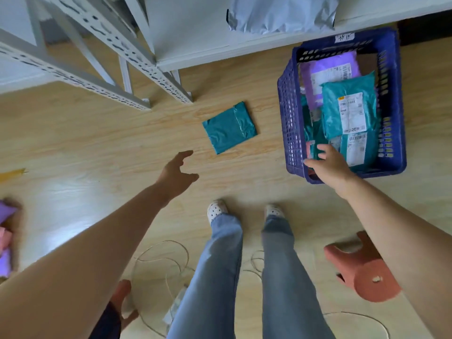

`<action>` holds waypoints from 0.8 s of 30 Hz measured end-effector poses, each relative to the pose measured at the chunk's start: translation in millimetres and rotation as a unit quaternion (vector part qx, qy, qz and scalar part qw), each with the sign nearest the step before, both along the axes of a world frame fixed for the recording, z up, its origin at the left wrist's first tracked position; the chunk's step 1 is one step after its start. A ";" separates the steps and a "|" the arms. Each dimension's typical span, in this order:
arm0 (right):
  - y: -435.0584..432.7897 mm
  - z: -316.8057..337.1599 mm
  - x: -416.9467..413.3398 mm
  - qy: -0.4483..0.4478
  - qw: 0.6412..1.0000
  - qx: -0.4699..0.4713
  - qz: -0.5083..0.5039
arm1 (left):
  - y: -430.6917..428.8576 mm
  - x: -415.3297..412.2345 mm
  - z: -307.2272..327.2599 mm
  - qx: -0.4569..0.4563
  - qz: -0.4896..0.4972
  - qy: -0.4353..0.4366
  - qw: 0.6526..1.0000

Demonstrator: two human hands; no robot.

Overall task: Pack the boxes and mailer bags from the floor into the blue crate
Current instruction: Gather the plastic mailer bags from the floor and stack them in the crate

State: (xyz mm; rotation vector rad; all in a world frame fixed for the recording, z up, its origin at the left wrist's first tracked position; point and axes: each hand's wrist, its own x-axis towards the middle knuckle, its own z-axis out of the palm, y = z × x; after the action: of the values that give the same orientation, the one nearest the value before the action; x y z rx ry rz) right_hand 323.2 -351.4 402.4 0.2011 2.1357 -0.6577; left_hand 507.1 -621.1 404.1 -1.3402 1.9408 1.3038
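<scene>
Fingers [186, 154] of the left hand [177, 173] were spread wide and slightly curved, holding nothing above the pale wood-grain floor [97, 143]. Just beyond them, to the right, lay the flat teal plastic mailer bag [230, 127], nearly square and askew, nearer this hand. The right hand [329, 165] hung over the near rim of the blue slotted plastic crate [291, 133], fingers apart above the packed mailer bags [347, 111]; contact could not be told.

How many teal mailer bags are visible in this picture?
3 surely: the floor bag ahead of the left hand; the upper labelled bag and lower labelled bag inside the blue crate. Others may lie hidden underneath.
</scene>
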 end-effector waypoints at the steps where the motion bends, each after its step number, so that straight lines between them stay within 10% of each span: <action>1: -4.1 -1.0 7.5 -0.005 1.000 -0.004 -0.008 | -5.0 1.6 -0.4 0.003 -0.002 -0.002 1.000; 19: -94.3 -141.2 55.1 -0.140 0.978 -0.086 -0.130 | -57.1 -49.2 -123.6 0.023 -0.131 -0.069 0.989; 24: -133.9 -237.8 66.5 -0.148 0.967 -0.082 -0.191 | -95.1 -93.3 -214.6 -0.022 -0.329 -0.107 0.938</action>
State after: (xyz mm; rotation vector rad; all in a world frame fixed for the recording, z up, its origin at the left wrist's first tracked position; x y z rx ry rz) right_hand 389.7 -485.3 164.5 0.5917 1.7582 -0.9580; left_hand 413.8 -716.2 189.5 -0.6960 2.0107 0.7563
